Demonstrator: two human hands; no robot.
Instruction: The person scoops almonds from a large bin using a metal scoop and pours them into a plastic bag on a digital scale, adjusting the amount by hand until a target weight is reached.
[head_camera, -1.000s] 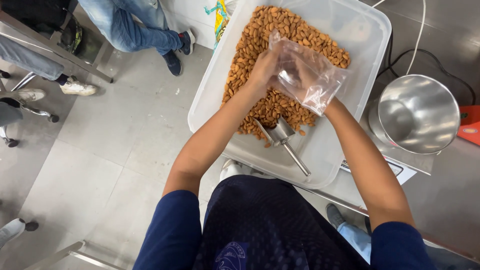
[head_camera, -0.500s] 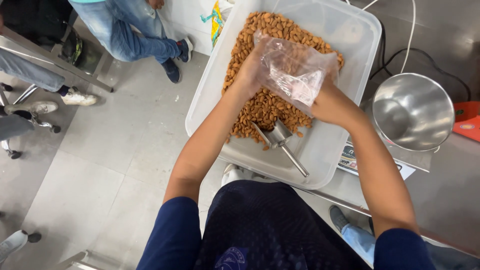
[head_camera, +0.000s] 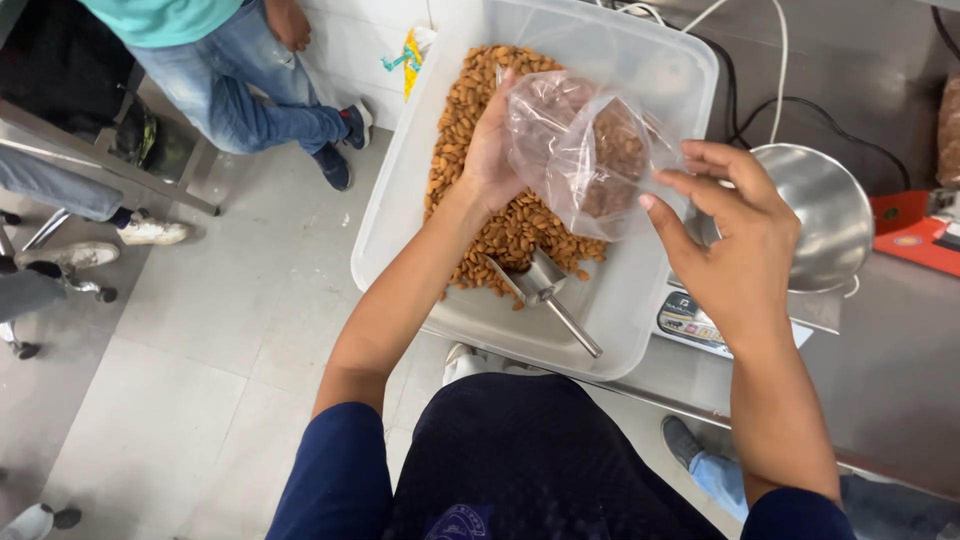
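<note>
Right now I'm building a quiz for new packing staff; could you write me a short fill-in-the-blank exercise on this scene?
1. The left hand holds a clear plastic ____ with almonds inside.
2. The loose almonds lie in a big white plastic ____.
3. The metal scoop lies in that container; ____ hand touches it.
4. Beside the right hand a shiny metal ____ rests on a scale.

Missing words: bag; tub; neither; bowl

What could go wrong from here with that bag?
The bag of almonds hangs from the left hand alone; the right hand only touches its edge, so it could tip and spill. It sits near the right wall of the tub, so nuts might land by the steel bowl.
</note>
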